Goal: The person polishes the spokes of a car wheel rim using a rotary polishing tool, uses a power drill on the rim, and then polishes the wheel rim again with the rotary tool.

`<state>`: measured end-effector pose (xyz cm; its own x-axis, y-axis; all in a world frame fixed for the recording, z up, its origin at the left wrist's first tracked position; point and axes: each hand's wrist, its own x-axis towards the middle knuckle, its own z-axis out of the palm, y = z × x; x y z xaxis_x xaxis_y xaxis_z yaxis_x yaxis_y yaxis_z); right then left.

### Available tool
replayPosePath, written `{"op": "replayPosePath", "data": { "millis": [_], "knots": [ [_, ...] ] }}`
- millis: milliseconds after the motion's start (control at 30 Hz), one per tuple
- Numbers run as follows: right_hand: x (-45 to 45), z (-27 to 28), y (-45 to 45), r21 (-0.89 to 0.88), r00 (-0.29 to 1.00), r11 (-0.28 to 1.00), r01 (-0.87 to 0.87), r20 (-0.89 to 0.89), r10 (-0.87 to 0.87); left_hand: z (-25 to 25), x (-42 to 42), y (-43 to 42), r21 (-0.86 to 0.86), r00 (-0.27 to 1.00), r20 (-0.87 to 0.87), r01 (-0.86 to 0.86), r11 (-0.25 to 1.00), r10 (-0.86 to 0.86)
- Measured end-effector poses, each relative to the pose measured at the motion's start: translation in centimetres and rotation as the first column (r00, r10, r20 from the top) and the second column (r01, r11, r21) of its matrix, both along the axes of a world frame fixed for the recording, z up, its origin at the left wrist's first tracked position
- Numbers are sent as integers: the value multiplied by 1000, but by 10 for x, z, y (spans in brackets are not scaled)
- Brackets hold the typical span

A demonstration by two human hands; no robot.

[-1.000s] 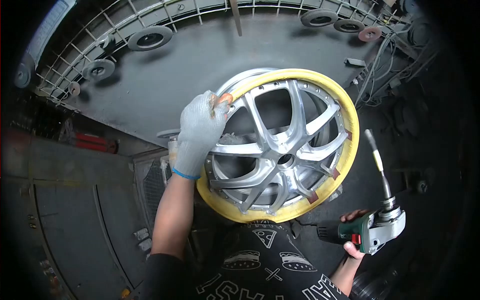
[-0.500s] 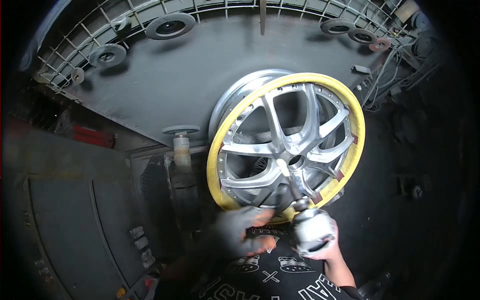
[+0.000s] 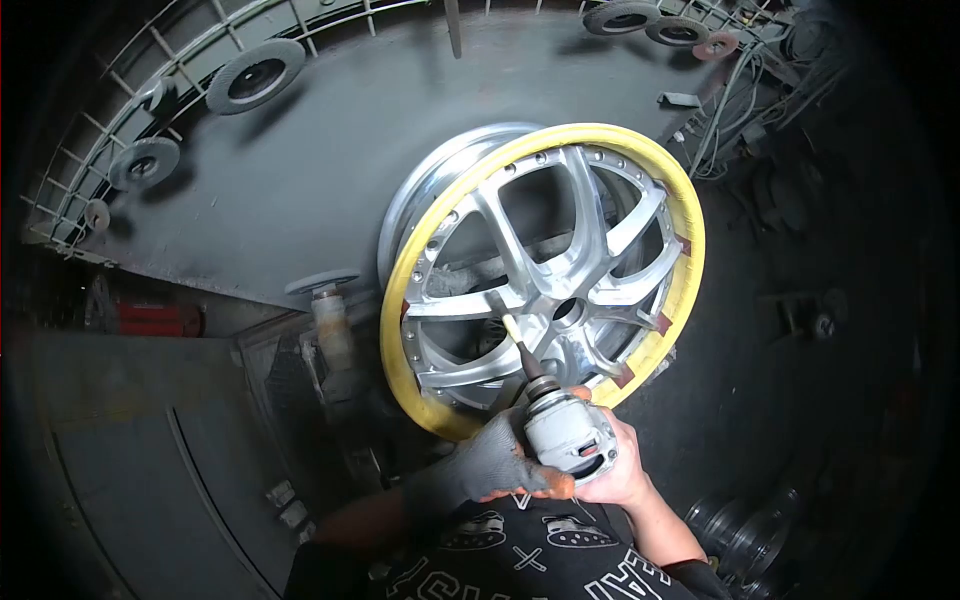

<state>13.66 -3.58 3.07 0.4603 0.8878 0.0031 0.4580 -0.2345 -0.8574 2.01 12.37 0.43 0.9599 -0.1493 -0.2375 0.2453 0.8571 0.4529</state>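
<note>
Both of your hands, left hand (image 3: 500,460) gloved, right hand (image 3: 622,468) bare, grasp the power tool (image 3: 566,428), presumably to steady its tip (image 3: 498,305) over the wheel (image 3: 556,280) tilted before you, whose yellow covering (image 3: 692,205) likely guards against scratches

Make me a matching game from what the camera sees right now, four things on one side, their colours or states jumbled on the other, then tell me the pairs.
Things:
1. Left hand
2. Wheel
3. Right hand
4. Power tool

Colours or states:
A. Bare
B. Held in both hands, its tip pointing up and away from the body
C. Grey-gloved
D. Silver, edged with a yellow band

Right pairs: 1-C, 2-D, 3-A, 4-B
</note>
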Motion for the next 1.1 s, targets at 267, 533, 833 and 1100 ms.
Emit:
{"op": "replayPosePath", "data": {
  "millis": [267, 533, 833, 1100],
  "knots": [
    [21, -9, 0, -92, 993, 995, 26, -111, -36, -17, 21, -2, 65, 965, -260, 63, 996, -44],
    [19, -9, 10, -49, 995, 999, -20, -98, 15, -13, 16, -7, 264, 983, -130, -95, 960, 133],
    [-7, 2, 42, -33, 977, 992, -125, -178, 117, 14, -27, 24, 438, 965, 29, -245, 865, 259],
    [5, 17, 33, -89, 999, 996, -20, -37, 17, 32, 2, 28, 215, 986, -52, -143, 966, 158]
  ]
}}
